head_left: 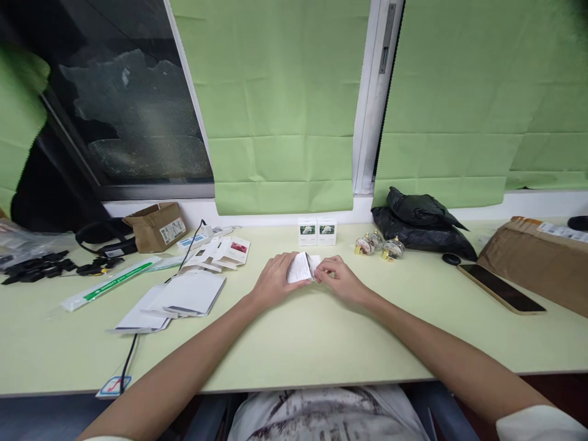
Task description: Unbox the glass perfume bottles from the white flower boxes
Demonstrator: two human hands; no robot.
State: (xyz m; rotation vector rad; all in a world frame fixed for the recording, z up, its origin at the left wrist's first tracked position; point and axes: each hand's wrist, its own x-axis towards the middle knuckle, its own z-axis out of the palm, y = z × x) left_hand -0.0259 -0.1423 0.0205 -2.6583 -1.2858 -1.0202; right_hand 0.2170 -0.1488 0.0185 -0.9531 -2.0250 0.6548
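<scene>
Through the head camera I see two bare hands meeting over a pale green bench (294,349), in front of the wearer's body. Between them is a small white carton (299,268) with lines of dark print on the face turned up to me, held tilted, near the middle of the scene.

The left hand (275,278) grasps the carton: its fingers wrap the far side, and its thumb lies along the near edge. The right hand (340,278) meets the carton's right-hand end, its fingers bent and bunched at the edge; I cannot tell whether they pinch a flap or only touch it.

The relation that matters: that edge lies directly left of the right hand's fingertips, so the right hand is nearer to it, while the left hand covers the opposite end. The carton's long axis seems to slant away from the wearer and rightward, though foreshortening leaves me unsure.

Beyond the hands, two white boxes (316,233) with green pictures stand side by side. Right of these sit glass bottles (366,245) with gold-coloured parts; well left lie white flattened cartons (195,293).
</scene>
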